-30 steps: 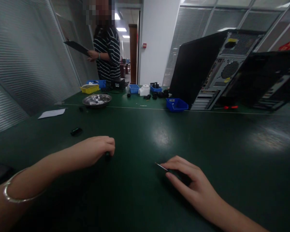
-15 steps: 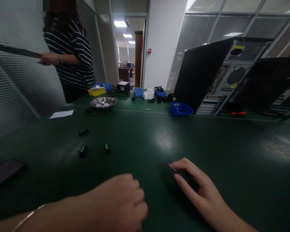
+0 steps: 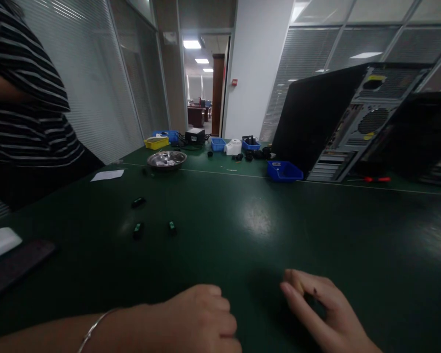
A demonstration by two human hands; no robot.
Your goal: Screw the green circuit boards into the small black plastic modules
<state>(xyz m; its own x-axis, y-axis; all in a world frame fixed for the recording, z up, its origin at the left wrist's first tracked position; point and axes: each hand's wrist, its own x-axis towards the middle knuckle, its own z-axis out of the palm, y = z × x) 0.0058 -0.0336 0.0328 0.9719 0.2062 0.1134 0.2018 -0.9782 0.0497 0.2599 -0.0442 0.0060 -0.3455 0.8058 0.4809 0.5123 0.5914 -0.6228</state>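
Observation:
My left hand [image 3: 208,318] is curled into a fist with its back towards me, low over the green table [image 3: 224,215]. Its palm is hidden, so I cannot see whether it holds anything. Across a short gap, my right hand [image 3: 329,306] has its fingers bent, the thumb close to the index fingertip. Anything between those fingertips is out of sight. Three small dark blocks lie ahead and to the left: one [image 3: 138,202] farther off, and two with greenish faces, a left one [image 3: 138,230] and a right one [image 3: 172,228].
A dark phone [image 3: 18,267] and a white object [image 3: 2,243] lie at the left edge. Beyond are a paper sheet [image 3: 108,175], a metal bowl [image 3: 166,160], a blue bin [image 3: 284,171] and a computer case [image 3: 318,117]. A person in a striped top [image 3: 25,98] stands left.
My right hand has come nearer and its fingers have curled; the thin piece seen at its fingertips no longer shows. The view has turned left, and the person stands closer on the left.

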